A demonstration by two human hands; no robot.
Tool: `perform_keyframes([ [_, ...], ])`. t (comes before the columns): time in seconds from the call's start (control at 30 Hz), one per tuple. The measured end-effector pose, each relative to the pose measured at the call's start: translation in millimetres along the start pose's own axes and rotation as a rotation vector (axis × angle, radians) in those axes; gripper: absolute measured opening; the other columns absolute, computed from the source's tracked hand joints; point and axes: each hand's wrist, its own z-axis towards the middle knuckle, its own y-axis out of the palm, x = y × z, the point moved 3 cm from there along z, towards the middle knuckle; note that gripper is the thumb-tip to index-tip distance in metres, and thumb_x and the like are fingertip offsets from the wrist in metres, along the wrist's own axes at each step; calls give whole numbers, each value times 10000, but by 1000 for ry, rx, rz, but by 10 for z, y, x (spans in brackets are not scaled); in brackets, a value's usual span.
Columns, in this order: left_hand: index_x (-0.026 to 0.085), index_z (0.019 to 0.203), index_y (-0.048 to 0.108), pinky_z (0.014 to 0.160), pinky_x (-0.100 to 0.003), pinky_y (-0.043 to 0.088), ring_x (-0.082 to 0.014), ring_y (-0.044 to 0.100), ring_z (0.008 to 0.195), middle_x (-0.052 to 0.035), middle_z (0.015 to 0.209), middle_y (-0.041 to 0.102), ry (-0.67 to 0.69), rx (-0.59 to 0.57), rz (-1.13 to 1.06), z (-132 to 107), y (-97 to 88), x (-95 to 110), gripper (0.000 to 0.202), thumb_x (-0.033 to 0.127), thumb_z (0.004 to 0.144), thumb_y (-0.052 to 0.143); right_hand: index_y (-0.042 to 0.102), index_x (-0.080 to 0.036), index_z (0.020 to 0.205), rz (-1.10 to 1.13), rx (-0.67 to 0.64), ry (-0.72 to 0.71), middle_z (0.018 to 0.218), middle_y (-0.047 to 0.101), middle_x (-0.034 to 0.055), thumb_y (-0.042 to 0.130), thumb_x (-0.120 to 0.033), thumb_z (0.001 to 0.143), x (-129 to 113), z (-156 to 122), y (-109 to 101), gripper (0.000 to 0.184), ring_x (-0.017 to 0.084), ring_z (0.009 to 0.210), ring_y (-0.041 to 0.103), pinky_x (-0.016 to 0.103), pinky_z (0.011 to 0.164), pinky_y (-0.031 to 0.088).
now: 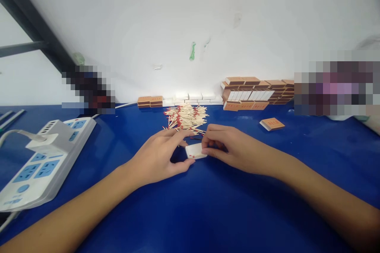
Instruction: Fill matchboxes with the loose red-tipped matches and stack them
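The white tray [195, 151] is pinched at its 3 o'clock edge by the right hand [234, 148] and, apparently, at 9 by the left hand [158, 158]; the match pile [186, 116] lies at 12.

The left hand [160, 158] and right hand [234, 148] are bare, with unsleeved forearms [89, 205] behind.

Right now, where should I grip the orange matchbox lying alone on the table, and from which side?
Probably pinch the matchbox across its two long edges from above: it lies flat, apart from the stack.
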Motion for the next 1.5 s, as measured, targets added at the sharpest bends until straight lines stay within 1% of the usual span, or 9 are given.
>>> perform_keyframes([
  [0.3,234,1394,511,1018,-444,535,-258,686,1158,-13,1138,790,6,5,9,2,10,-7,587,331,871,760,638,-212,923,22,44,10,954,654,26,580,-258,1011,-59,2,140,115,146,794,587,281,687,430],
  [0.5,229,1359,535,996,-444,548,-248,695,1125,-10,1092,793,0,11,26,-17,-13,16,547,318,868,759,664,-206,950,-150,259,134,916,631,32,666,-365,967,234,26,-33,160,162,763,574,303,683,419],
  [0.6,218,1248,585,973,-437,562,-250,701,1106,-28,1120,787,13,21,25,-21,-12,23,429,332,872,755,652,-207,937,-175,184,197,939,630,35,682,-390,952,376,35,-10,186,160,740,568,302,657,412],
  [0.73,214,1158,611,958,-439,571,-255,709,1087,-35,1119,787,8,26,38,-14,0,23,350,339,867,761,639,-207,897,-177,103,210,939,633,46,592,-309,1003,396,42,29,155,171,760,583,304,669,410],
  [0.9,220,1180,595,986,-457,556,-259,710,1102,-25,1111,794,-12,27,46,-14,17,27,364,344,876,751,633,-209,924,-122,162,144,945,636,43,582,-317,1018,167,10,-5,152,171,779,588,296,692,417],
  [1.07,238,1251,546,962,-442,558,-259,707,1117,-20,1144,786,-16,19,33,-8,22,27,433,329,876,743,647,-207,913,15,117,20,940,645,29,586,-276,1018,-56,19,79,138,151,812,595,273,716,431],
  [1.23,239,1229,542,952,-439,556,-259,708,1105,-24,1125,789,-27,2,20,-13,15,40,404,340,888,734,642,-204,977,-46,335,50,928,625,37,620,-320,1000,169,87,102,120,167,803,582,298,723,436],
  [1.33,238,1224,541,942,-443,561,-261,709,1092,-25,1134,783,-24,1,25,-18,16,50,404,356,890,735,636,-200,1023,-118,328,93,982,615,47,689,-361,953,300,128,151,183,182,838,589,310,730,441],
  [1.5,245,1242,535,955,-426,556,-250,706,1109,-15,1139,776,-26,1,22,-18,22,47,432,342,880,752,630,-194,927,-131,260,128,925,615,40,615,-262,996,296,174,198,98,172,806,569,301,710,422],
])
